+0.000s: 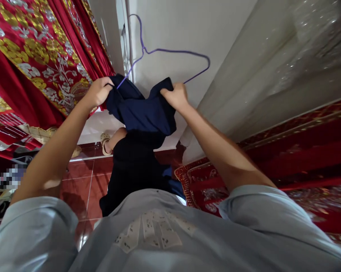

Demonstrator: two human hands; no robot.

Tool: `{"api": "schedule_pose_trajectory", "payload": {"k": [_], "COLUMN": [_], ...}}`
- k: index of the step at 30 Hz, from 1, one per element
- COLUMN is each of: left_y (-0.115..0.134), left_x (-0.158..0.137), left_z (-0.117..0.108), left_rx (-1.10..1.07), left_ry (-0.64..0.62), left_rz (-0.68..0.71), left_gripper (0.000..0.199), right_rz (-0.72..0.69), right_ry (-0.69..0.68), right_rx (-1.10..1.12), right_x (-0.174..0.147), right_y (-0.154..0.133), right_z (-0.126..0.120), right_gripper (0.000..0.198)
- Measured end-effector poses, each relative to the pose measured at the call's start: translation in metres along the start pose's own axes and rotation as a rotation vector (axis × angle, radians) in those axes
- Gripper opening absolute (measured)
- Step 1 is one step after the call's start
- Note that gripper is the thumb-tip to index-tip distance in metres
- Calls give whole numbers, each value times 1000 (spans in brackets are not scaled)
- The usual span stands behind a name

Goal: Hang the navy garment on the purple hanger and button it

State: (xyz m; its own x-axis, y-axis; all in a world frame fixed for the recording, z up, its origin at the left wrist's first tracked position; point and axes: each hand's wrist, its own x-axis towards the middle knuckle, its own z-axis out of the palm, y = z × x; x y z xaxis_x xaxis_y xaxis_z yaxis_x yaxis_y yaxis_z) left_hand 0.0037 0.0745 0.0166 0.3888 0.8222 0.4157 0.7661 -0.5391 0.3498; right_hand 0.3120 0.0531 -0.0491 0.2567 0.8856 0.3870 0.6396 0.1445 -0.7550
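Observation:
A dark navy garment (pixel 147 113) is stretched between my two hands in front of my legs; its exact kind is unclear. My left hand (pixel 100 90) pinches its left edge, fingers closed on the cloth. On the other side, my right hand (pixel 176 96) grips the right edge, thumb on top. A purple wire hanger (pixel 176 51) rises behind the cloth, tilted, with its hook up and to the left. The hanger's left arm passes down to the cloth near my left hand. Its lower right end goes behind the garment by my right hand, so its bottom part is hidden.
Red cloth with gold and silver embroidery (pixel 40 49) hangs at the left. More red embroidered fabric (pixel 286 155) lies at the right, below a clear plastic sheet (pixel 261 71). A white wall (pixel 181 22) stands ahead. The floor (pixel 79 177) is red tile.

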Motion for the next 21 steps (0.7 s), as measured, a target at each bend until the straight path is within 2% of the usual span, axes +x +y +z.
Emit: {"api": "schedule_pose_trajectory", "payload": {"k": [1,3,5,7,10,12,14,16,19,21], "left_y": [8,24,32,31,20,13,10,7,0,-4], "left_x": [4,8,7,4,1,1,-1,-5,-11,-10], "left_z": [0,2,3,1,-5,-9,-13,-17,-26,-32], "left_rx": [-42,-48,-11,36,74,89,131,171,168,140], "left_ry": [26,71,89,85,66,46,35,70,218,293], "left_rz": [32,79,118,106,91,103,92,65,57,35], "left_gripper": [28,47,59,49,31,31,36,38,35,42], "right_rz": [-3,-29,-104,-206,-292,-295,-273,-186,27,94], "right_ry": [-40,-98,-62,47,217,333,341,173,-210,-359], "right_rx": [37,74,84,114,180,230,292,368,512,604], "right_x": [-3,-7,-8,-3,7,15,21,26,32,34], "right_y": [-2,-4,-3,2,13,18,21,21,17,13], "right_z": [5,12,9,-4,-33,-50,-63,-73,-83,-86], "right_gripper": [36,33,21,8,28,32,30,23,21,23]}}
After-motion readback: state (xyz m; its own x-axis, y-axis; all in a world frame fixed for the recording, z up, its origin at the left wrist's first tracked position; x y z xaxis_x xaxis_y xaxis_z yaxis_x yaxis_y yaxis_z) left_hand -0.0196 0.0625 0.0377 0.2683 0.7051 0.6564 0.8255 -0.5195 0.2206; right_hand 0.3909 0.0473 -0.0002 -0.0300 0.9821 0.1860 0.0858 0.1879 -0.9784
